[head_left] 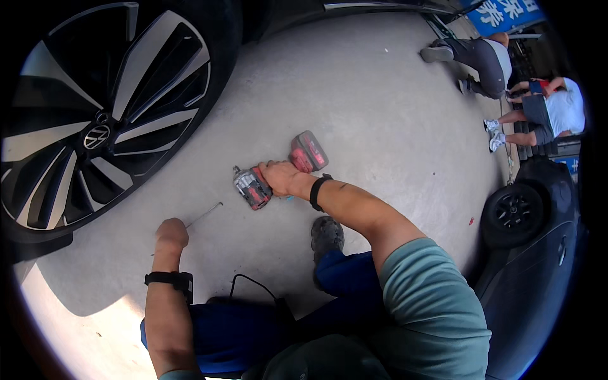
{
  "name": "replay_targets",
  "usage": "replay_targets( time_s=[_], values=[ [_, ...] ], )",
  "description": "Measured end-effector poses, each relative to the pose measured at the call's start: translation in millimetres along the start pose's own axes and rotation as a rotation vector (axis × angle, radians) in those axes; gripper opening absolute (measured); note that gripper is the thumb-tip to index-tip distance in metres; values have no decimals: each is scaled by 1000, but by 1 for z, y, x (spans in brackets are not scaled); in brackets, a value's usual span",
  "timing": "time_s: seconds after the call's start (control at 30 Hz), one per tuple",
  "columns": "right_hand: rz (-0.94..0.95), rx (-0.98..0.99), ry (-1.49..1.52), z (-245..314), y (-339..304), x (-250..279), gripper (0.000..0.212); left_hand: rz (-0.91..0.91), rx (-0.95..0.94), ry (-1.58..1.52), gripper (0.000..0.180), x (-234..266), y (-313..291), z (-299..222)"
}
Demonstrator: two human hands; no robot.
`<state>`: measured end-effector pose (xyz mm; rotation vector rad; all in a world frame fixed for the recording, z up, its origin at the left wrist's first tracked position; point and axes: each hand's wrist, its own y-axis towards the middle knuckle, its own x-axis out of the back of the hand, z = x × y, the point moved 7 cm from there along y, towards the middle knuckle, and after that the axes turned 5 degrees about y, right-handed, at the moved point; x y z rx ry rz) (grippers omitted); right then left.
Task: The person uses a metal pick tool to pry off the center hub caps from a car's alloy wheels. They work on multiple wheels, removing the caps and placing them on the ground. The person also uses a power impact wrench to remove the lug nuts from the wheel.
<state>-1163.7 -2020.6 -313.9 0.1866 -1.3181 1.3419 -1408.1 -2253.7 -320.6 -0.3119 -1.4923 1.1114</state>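
Observation:
My right hand is wrapped round the handle of a red, black and grey cordless impact wrench. The tool lies sideways over the concrete floor, its short metal drive pointing up and left and its battery on the far right side. Closed in a fist, my left hand grips a thin metal hook tool; its bent tip sticks out toward the wrench and its handle is hidden. Up and left of both hands stands a car wheel with black and silver spokes, touched by neither hand.
A dark car with a black wheel stands at the right. Two people are at the far right, near a blue sign. My shoe rests on the concrete floor below the wrench.

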Motion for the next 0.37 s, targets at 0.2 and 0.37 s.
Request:
replay_targets(
  time_s=[0.2,0.37],
  values=[
    [-26,14,117,11,-17,14,57,-35,-16,-321,61,24,9,-3],
    [-206,41,279,37,-48,58,59,345,-209,-1723,107,64,15,-42]
  ],
)
